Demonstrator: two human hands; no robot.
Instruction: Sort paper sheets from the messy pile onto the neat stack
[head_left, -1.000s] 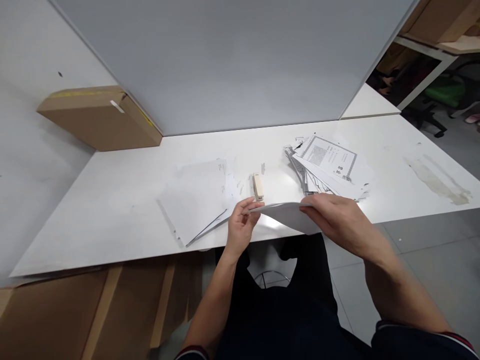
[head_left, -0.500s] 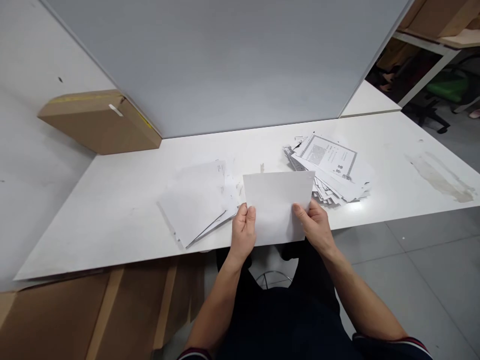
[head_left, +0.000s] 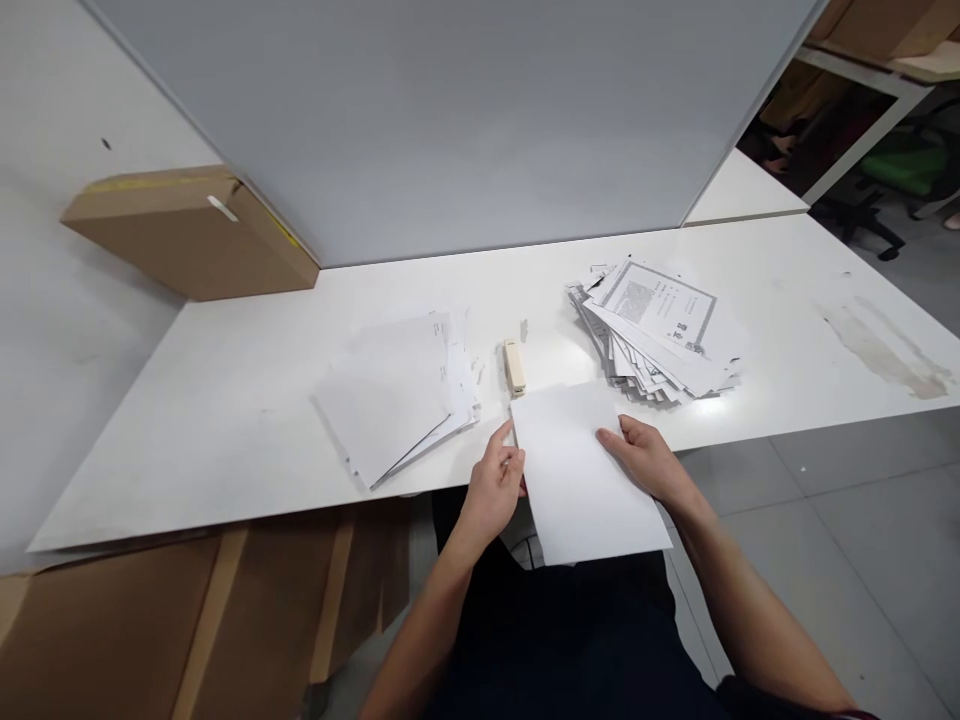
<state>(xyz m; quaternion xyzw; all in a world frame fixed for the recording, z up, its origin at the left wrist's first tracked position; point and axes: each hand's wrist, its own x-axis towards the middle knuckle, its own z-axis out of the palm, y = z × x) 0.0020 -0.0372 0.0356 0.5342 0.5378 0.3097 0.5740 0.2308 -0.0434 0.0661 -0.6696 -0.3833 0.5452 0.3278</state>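
Both hands hold 1 blank white sheet [head_left: 581, 470] flat at the near edge of the white table [head_left: 225, 420] — the far half lies over the tabletop, the near half hangs past the edge over the lap. Left hand [head_left: 495, 485] has its fingers curled and pinches the sheet's left edge, thumb on top. Right hand [head_left: 645, 460] grips the right edge, thumb on the top face, other fingers hidden beneath.

Landmark: the beige stapler [head_left: 514, 367], lying flat on the table.
- The sheet's far left corner sits just in front of the stapler, close to touching it; cannot tell if it does.
- Left of the stapler, near it: a loose stack of blank-side-up sheets [head_left: 397, 395], fanned slightly.
- Right of the stapler, further off: a messy pile of printed papers [head_left: 656, 330], top page showing a bordered form.
- Far left of the stapler, well apart: a brown cardboard box [head_left: 187, 230] against the grey partition [head_left: 450, 120].
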